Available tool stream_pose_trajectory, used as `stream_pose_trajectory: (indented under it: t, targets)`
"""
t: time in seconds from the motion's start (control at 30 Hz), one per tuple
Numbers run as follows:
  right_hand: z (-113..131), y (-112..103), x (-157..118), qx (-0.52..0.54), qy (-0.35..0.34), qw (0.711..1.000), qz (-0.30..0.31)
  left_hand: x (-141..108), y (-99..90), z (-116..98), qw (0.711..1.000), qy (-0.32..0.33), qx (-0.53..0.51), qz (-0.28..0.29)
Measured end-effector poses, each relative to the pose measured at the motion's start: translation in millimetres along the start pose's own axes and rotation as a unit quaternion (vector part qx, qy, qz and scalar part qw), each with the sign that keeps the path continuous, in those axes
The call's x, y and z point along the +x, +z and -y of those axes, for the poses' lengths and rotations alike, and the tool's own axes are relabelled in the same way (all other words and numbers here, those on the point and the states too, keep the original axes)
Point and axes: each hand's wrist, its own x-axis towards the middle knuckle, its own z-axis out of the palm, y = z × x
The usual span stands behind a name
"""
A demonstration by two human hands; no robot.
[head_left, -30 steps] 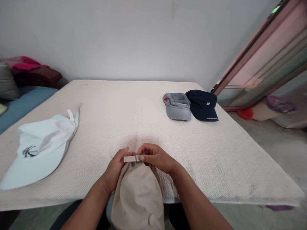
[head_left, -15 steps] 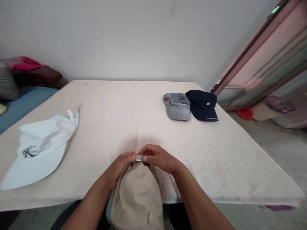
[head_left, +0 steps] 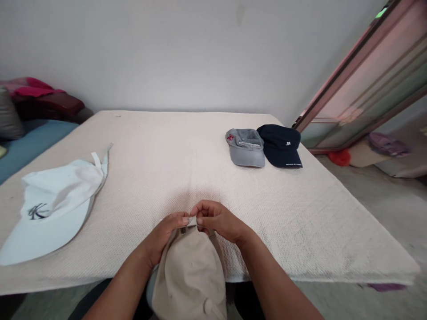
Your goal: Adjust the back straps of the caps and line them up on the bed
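Observation:
A beige cap [head_left: 190,271] hangs over the near edge of the table, its crown toward me. At its back, a strap with a small metal buckle [head_left: 192,221] is pinched between both hands. My left hand [head_left: 168,231] grips the strap's left side with thumb and fingers, beside a dark metal piece. From the right, my right hand [head_left: 215,220] pinches the other side of the strap, index finger curled over it. The cap's brim is mostly hidden below.
On the cloth-covered table [head_left: 160,151], a white cap [head_left: 60,200] with loose straps lies at left. A grey cap [head_left: 246,151] and a navy cap [head_left: 282,149] touch each other at back right. Behind stands a wall; a glazed door frame [head_left: 343,80] is at right.
The view has shifted very slightly. Both hands keep hold of the strap, and the fingers have moved only a little around the buckle.

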Motion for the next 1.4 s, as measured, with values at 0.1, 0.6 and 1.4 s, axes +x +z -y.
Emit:
stream_pose_trajectory:
  t: [0.1, 0.6, 1.4]
  targets:
    - [-1.4, 0.7, 1.1, 0.005, -0.004, 1.0, -0.003, 1.3, -0.7, 0.2, 1.0, -0.001, -0.008, 0.008]
    - [-4.1, 3.2, 5.8, -0.023, -0.003, 1.0, -0.017, 2.4, 4.3, -3.0, 1.0, 0.003, 0.011, 0.01]
    - [0.1, 0.4, 1.7, 0.112, 0.063, 0.991, -0.029, 5.8, -1.2, -21.7, 0.973, -0.093, -0.205, -0.051]
